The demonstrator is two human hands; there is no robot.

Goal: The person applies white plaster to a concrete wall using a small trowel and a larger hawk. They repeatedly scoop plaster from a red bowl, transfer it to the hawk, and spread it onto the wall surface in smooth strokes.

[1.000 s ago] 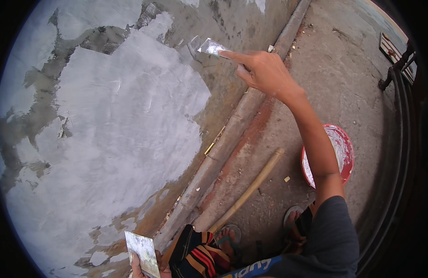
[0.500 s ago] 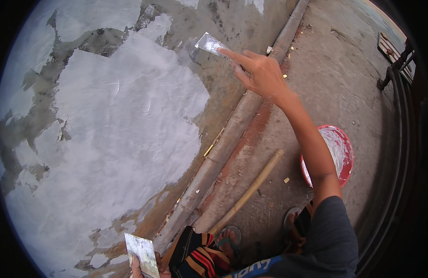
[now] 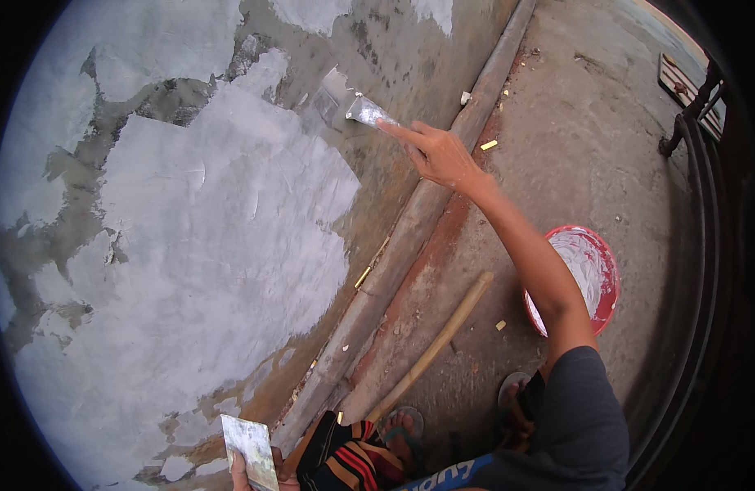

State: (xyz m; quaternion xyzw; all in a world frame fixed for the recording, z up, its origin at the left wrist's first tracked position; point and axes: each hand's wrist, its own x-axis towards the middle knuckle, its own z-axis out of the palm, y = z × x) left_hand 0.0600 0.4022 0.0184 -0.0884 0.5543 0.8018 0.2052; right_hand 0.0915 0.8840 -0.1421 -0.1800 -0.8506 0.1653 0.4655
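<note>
At the left, the wall (image 3: 222,221) carries a broad pale coat with darker bare patches between its ragged edges, and this looks the same as half a second ago. Low in the view, the left hand (image 3: 240,473) stays put, pinching a square metal plate (image 3: 250,442) by its lower end, thumb on the smeared face and fingers round the far edge. Farther right, beside the coat's upper edge, the change shows: a thin grey-white smear (image 3: 328,100) now reaches higher, with a brighter ragged top, and the scraper (image 3: 369,111) has dropped to just beside its lower right. That suggests a little more of the bare strip is thinly covered, though much of it stays brown and grey. Pale paste clings to the scraper's leading edge; whether that edge touches the wall, I cannot tell. The right hand (image 3: 443,157) grips the scraper's near end, index finger stretched along the blade, the other fingers bent beneath; the thumb is hard to make out. The right arm (image 3: 537,254) reaches up and leftward, nearly straight, across the pole (image 3: 410,225) at the wall's foot, and partly covers the red bucket (image 3: 611,282) of white paste.
</note>
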